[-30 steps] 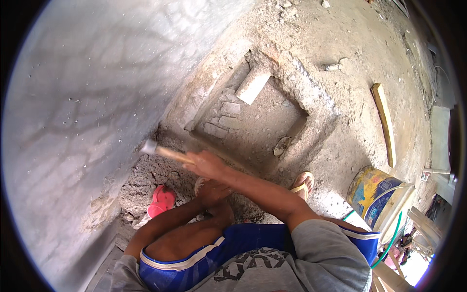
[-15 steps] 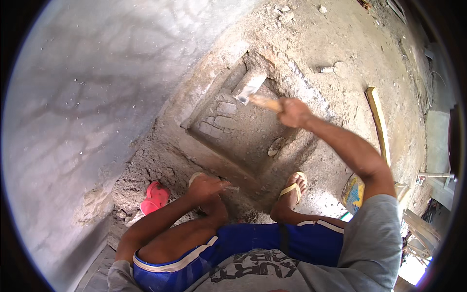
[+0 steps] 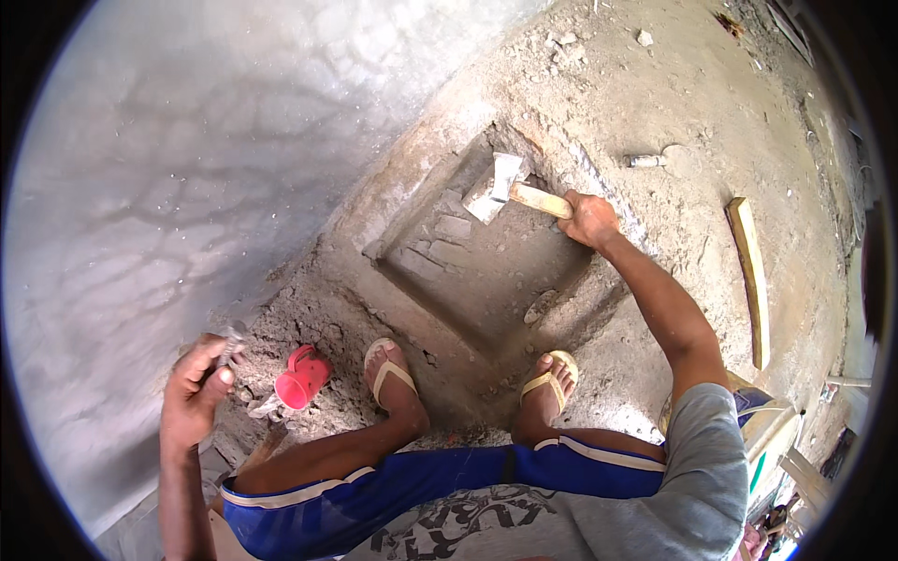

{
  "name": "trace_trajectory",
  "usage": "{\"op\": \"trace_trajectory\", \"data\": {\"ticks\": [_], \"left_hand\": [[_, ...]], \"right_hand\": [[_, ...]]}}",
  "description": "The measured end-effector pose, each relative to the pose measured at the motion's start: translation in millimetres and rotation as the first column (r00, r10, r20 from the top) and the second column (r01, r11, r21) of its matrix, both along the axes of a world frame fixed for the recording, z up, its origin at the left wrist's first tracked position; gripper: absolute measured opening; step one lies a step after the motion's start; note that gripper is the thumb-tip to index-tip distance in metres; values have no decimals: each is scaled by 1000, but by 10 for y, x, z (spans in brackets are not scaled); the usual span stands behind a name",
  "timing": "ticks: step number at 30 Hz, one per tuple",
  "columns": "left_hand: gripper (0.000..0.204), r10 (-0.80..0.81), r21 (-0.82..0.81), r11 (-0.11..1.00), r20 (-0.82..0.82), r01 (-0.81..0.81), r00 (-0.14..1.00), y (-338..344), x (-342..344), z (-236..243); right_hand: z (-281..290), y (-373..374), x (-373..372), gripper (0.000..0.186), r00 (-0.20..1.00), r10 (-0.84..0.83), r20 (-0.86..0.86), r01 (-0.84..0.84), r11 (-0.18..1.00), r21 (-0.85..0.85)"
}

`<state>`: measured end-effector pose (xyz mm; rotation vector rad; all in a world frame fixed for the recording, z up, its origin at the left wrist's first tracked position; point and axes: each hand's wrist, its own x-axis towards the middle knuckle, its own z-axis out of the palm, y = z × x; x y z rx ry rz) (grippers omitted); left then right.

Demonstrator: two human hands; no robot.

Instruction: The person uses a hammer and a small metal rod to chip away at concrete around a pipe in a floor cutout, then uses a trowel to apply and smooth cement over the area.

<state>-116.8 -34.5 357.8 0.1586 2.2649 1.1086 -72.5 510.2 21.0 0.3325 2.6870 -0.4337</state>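
Clenching a hammer (image 3: 528, 194) in right hand (image 3: 591, 221) at two o'clock, pinching grey piece (image 3: 230, 346) in half-curled left hand (image 3: 193, 397) at eight.

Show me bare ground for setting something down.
Free: ground between the pit and the wooden plank; pit floor between the slabs and oval piece. Crowded: the pit's far end, where the right hand holds the hammer, and around the red mug, amid rubble.

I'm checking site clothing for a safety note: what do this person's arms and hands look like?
The left hand and right hand are bare, with no gloves. Both visible forearms are uncovered. A loose, plain grey short sleeve covers the right upper arm; the left sleeve isn't visible.
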Motion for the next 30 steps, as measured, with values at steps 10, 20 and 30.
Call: {"op": "trace_trajectory", "data": {"ticks": [10,20,30], "left_hand": [[23,-408,-150,912,-426,381,808,1631,-444,-1731],[22,-142,552,831,324,-65,935,3276,-559,-3476],[31,-334,763,646,289,-6,897,3447,-596,-3745]], "right_hand": [[109,83,364,39,908,-417,41,413,875,-251],[814,11,1389,22,642,-767,-3,472,397,-787],[1072,-277,1811,25,603,-729,325,607,155,-779]]}}
